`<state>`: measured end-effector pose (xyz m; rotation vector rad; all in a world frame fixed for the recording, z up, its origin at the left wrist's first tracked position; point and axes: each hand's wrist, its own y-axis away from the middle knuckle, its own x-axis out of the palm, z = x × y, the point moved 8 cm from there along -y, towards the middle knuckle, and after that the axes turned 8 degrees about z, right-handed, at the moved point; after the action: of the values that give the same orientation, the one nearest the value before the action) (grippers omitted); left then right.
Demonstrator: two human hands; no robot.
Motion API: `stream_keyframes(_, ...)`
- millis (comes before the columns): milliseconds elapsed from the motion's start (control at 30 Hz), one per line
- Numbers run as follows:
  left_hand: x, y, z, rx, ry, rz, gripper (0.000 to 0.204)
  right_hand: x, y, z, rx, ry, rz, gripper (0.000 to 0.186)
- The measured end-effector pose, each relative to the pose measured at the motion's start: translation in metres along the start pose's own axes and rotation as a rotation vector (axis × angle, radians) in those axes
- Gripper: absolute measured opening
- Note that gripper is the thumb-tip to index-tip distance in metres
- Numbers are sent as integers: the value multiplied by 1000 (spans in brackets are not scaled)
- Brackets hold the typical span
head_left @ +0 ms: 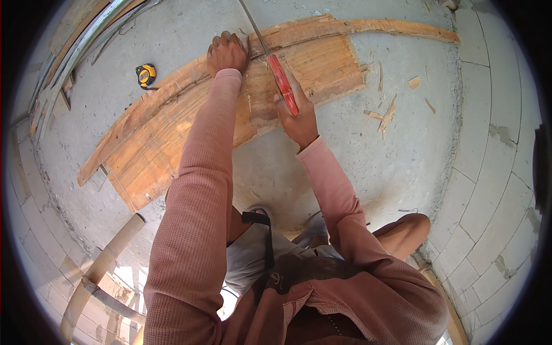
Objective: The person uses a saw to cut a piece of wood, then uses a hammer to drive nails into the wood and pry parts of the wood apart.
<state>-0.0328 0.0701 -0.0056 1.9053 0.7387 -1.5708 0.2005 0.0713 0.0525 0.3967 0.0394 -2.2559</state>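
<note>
My right hand (300, 115) is closed around the red handle of a handsaw (282, 83). The narrow blade runs away from me across a long wooden board (397, 26). To the left of the blade, my left hand (227, 54) presses on that board with its fingers curled over the far edge. The board lies along the far side of a wide wooden panel (322, 66), which rests on the concrete floor. How deep the blade sits in the wood cannot be made out.
A yellow and black tape measure (146, 76) lies beyond the board. Wood scraps (388, 115) are scattered at right, near a block wall (480, 144). Long metal and wood strips (63, 63) lean at far left. A wooden pole frame (109, 250) stands at lower left.
</note>
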Motion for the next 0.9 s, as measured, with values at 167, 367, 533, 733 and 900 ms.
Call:
stream_keyframes(167,-1,7,12,-28,9,26,40,-25,135,13,68,129,54,58)
stream_keyframes(367,-8,0,2,10,-18,-13,42,-28,92,-8,110,73,34,59)
stream_keyframes(533,0,9,3,18,-7,-17,42,-1,6,4,-43,-12,-11,59)
stream_keyframes(733,-3,5,9,-11,4,3,43,-44,199,18,300,116,116,60)
stream_keyframes(900,-3,2,0,0,-23,-17,42,-12,50,-2,101,18,22,58)
